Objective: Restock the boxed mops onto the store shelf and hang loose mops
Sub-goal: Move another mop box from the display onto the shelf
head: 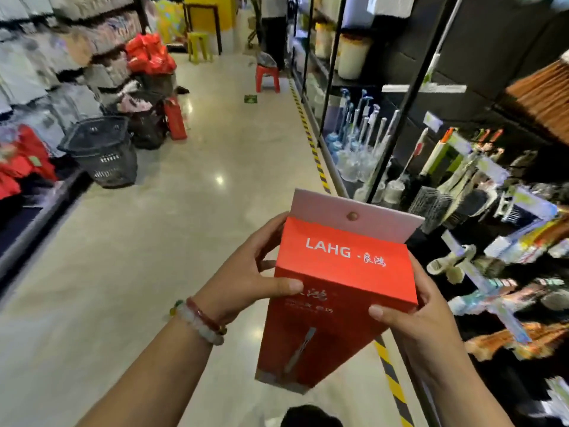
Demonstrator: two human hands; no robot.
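A red box [335, 291] is held upright in front of the person, above the pale floor [160, 241] of a shop aisle, its long body pointing down toward a dark shoe [311, 416] at the bottom edge of the view. The left hand [246, 278] grips the box's left side near the top, its fingers [277, 229] wrapped behind and the thumb pressed on the front face; bead bracelets [200, 318] circle that wrist. The right hand [415, 315] clamps the right side, thumb on the front corner and the other fingers hidden behind the box. The top of the box reads "LAHG" in white, and a pale flap [354, 211] with a small round hole stands up behind it. A yellow-and-black striped line [311, 143] runs along the floor at the foot of the dark shelf [409, 97] on the right, which carries brushes [363, 149] with pale handles and a blurred row of hanging goods nearer the camera. On the left, black baskets [101, 149] sit on the floor beside racks of folded clothes [40, 66], with red packs [149, 55] piled further along. Far down the aisle stand a red stool [267, 77] and a green stool [199, 46].
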